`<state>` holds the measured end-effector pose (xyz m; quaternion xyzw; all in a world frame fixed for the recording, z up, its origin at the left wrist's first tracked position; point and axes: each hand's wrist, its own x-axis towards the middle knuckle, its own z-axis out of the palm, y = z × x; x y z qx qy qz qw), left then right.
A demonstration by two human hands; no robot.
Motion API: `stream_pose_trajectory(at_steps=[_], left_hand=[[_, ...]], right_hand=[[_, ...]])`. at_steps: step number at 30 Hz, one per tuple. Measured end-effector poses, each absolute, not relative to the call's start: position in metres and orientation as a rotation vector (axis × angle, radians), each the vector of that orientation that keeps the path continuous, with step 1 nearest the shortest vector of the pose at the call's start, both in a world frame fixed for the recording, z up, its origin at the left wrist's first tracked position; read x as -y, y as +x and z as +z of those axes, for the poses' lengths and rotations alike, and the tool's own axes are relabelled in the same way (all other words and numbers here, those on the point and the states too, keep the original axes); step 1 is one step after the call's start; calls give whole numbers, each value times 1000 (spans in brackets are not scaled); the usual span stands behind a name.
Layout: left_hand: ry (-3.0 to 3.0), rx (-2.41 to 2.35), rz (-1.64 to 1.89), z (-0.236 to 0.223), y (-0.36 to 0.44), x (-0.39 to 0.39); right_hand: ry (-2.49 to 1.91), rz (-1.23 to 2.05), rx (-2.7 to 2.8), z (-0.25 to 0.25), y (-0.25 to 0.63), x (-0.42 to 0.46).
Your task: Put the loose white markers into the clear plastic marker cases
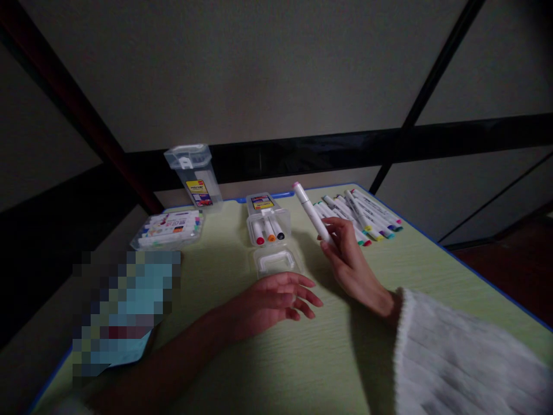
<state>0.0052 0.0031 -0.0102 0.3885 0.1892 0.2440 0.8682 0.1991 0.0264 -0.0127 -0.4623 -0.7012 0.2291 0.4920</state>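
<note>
My right hand (348,262) grips a white marker (311,212) near its lower end, its pink-tipped end pointing up and to the left. My left hand (274,302) hovers over the table with fingers spread, holding nothing. Just beyond it lies a clear plastic marker case (268,219) on its side, its mouth toward me. Red, orange and black-ended markers (271,229) show inside that case. Its clear lid (279,262) with a white handle rests hinged open in front. To the right, behind my right hand, is a loose pile of white markers (371,216) with coloured ends.
A tall clear case (196,178) stands upright at the back left. Before it lies a flat clear box of markers (166,229). A blurred-out flat blue item (138,305) is at the left. The green table (432,271) has a blue edge, with a wall behind.
</note>
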Motion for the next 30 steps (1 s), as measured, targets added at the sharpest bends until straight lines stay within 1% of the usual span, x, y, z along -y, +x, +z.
stream_pose_trajectory(at_steps=[8,13,18,23,30], left_hand=[[803,-402,507,-8,6,-3],[801,-414,516,-7,7,-2],[784,-395,507,-15,6,-4],[767,-346,509,-20,7,-6],[815,-416,548,-17,8,-3]], right_hand=[[-1075,506,1684,-6,196,-20],[-999,426,1811,0,196,-16],[-882,401,1969,7,196,-11],[-864,374,2054,9,197,-10],[-843,322,2127,8,197,-11]])
